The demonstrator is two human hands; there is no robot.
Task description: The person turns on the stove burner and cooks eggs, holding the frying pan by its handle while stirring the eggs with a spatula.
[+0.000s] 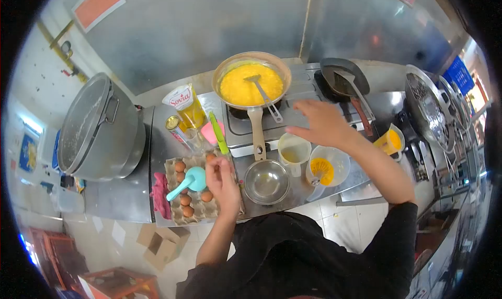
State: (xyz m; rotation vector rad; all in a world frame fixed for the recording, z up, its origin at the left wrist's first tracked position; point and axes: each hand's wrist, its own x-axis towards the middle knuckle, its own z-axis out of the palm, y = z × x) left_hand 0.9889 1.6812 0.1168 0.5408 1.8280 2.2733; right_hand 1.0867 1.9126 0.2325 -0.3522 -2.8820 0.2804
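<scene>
My left hand (223,186) is over the egg tray (198,209), its fingers curled together; whatever they hold, if anything, is hidden. A brown egg (210,156) shows just beyond those fingertips. Several eggs and a turquoise ladle (195,179) lie on the tray. My right hand (323,122) hovers above a clear measuring jug (294,151), thumb and fingers apart, with nothing in it. Beyond it, yellow egg mixture (238,87) fills a frying pan (222,74) on the stove, and a slotted turner (264,94) rests in the pan.
A metal bowl (266,181) and a plastic container (340,165) with a whisk (320,174) stand by the counter's front edge. An oil pouch (187,106) stands left of the stove. A large pot (99,131) is far left; a dark pan (342,76) sits right.
</scene>
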